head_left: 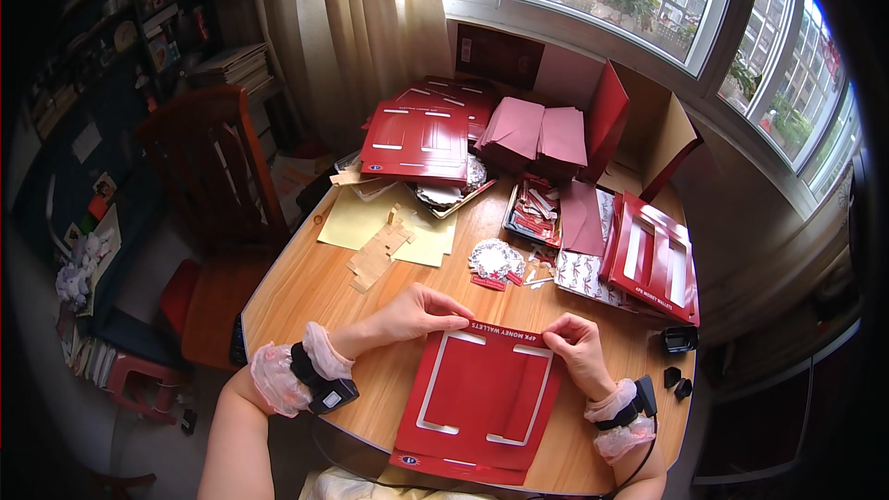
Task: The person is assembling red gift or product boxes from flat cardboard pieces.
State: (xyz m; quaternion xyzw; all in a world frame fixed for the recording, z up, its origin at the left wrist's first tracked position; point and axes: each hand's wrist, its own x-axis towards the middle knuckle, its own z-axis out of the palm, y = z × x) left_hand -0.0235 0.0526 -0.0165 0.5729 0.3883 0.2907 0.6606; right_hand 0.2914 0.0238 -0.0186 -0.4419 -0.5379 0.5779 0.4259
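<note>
A flat red printed card sleeve [486, 389] with white cut-out corner lines lies before me, its lower end reaching over the table's near edge. At its far left corner my left hand [424, 309] pinches the edge between thumb and fingers. My right hand [576, 344] grips the far right corner the same way. Beyond the sleeve sits a round white-and-silver patterned piece [495, 259] with a small red label strip [489, 283] at its near side. Both wrists carry pink cuffs with black strapped devices.
Red cards [417, 134] are piled at the back left, beside stacks of pink envelopes [537, 134]. A tray of red strips [534, 208] and framed red sleeves [653, 259] stand at the right. Yellow paper [431, 222], brown tape pieces [381, 255] and an open cardboard box [657, 143] are further off.
</note>
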